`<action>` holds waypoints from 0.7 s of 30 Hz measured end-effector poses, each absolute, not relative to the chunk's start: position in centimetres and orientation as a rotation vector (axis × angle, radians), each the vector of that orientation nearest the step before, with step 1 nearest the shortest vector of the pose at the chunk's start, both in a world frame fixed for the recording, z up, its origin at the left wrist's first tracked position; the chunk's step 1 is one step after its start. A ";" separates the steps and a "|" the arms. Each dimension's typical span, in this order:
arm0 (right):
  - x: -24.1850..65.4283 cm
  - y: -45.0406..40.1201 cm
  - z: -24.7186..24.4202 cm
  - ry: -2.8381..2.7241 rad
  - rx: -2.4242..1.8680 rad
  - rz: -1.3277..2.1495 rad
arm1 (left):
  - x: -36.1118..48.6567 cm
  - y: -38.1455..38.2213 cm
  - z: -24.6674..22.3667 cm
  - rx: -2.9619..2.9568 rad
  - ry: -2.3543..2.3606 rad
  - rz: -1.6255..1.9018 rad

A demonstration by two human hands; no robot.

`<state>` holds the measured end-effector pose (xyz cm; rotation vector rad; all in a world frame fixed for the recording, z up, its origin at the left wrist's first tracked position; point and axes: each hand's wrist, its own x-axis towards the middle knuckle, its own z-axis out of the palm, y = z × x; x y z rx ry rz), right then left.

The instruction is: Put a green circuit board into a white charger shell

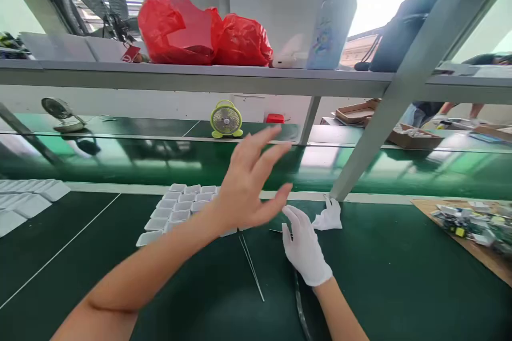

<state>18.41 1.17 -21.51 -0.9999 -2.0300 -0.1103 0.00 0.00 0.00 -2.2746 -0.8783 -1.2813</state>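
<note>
My bare left hand (252,184) is raised over the green table, fingers spread, with nothing in it. It partly covers a group of white trays (179,210). My right hand (304,245) wears a white glove, its fingers slightly bent and apart, low over the table beside a thin dark tool (276,231) that it partly hides. Metal tweezers (251,266) lie below my left hand. A crumpled white glove (328,215) rests just beyond my right hand. Under the right wrist runs a dark strip (299,303).
More white trays (28,200) stand at the left. Small parts lie on a brown board (480,253) at the right. A slanted metal post (372,144) rises behind the right hand to a shelf (200,75) with red bags (180,32). A green fan (226,120) stands beyond the belt.
</note>
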 end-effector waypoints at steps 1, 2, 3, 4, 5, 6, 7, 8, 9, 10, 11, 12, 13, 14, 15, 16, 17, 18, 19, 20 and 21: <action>18.4 1.3 -22.0 -2.029 -1.008 -0.081 | -1.5 -2.4 -4.4 -2.355 -1.051 -1.199; 18.3 1.4 -22.4 -2.039 -1.037 -0.068 | -2.9 -4.1 -8.4 -2.376 -1.249 -1.143; 18.2 1.6 -22.7 -2.040 -1.070 -0.046 | -4.2 -5.3 -12.0 -2.358 -1.444 -1.089; 18.0 1.9 -22.8 -2.037 -1.103 -0.032 | -5.4 -6.0 -14.9 -2.330 -1.555 -1.042; 17.6 2.4 -22.5 -2.062 -1.136 -0.027 | -6.4 -6.3 -17.2 -2.305 -1.622 -1.011; 17.1 3.0 -22.0 -2.132 -1.170 -0.029 | -7.3 -6.3 -18.9 -2.303 -1.662 -0.975; 16.5 3.8 -21.2 -2.239 -1.215 -0.031 | -8.1 -6.2 -20.1 -2.321 -1.672 -0.939; 15.6 4.7 -20.2 -2.400 -1.251 -0.030 | -8.7 -6.1 -20.9 -2.351 -1.671 -0.905; 14.5 5.9 -19.2 -2.509 -1.241 -0.014 | -9.1 -6.1 -21.4 -2.390 -1.664 -0.870; 13.2 7.3 -18.1 -2.579 -1.221 -0.005 | -9.5 -6.1 -21.6 -2.433 -1.654 -0.837; 11.8 8.9 -17.1 -2.643 -1.205 -0.004 | -9.8 -6.3 -21.8 -2.475 -1.641 -0.805; 10.2 10.6 -16.4 -2.694 -1.206 -0.014 | -10.0 -6.5 -21.9 -2.511 -1.627 -0.777; 8.4 12.3 -15.8 -2.744 -1.205 -0.031 | -10.1 -6.8 -21.9 -2.540 -1.613 -0.751; 6.6 13.9 -15.4 -2.797 -1.201 -0.050 | -10.2 -7.0 -22.0 -2.557 -1.600 -0.730; 4.7 15.3 -15.2 -2.849 -1.195 -0.077 | -10.3 -7.1 -22.0 -2.564 -1.591 -0.716; 2.8 16.5 -15.2 -2.905 -1.184 -0.098 | -10.3 -7.2 -22.1 -2.559 -1.587 -0.709; 1.0 17.5 -15.3 -2.961 -1.171 -0.112 | -10.4 -7.1 -22.1 -2.547 -1.589 -0.708; -0.7 18.2 -15.6 -3.008 -1.164 -0.118 | -10.4 -7.0 -22.1 -2.531 -1.595 -0.709; -2.2 18.8 -15.8 -3.044 -1.164 -0.116 | -10.5 -6.8 -22.2 -2.517 -1.602 -0.710; -3.4 19.1 -16.1 -3.061 -1.171 -0.108 | -10.5 -6.6 -22.3 -2.505 -1.612 -0.710; -4.3 19.4 -16.3 -3.061 -1.185 -0.092 | -10.6 -6.3 -22.3 -2.496 -1.624 -0.710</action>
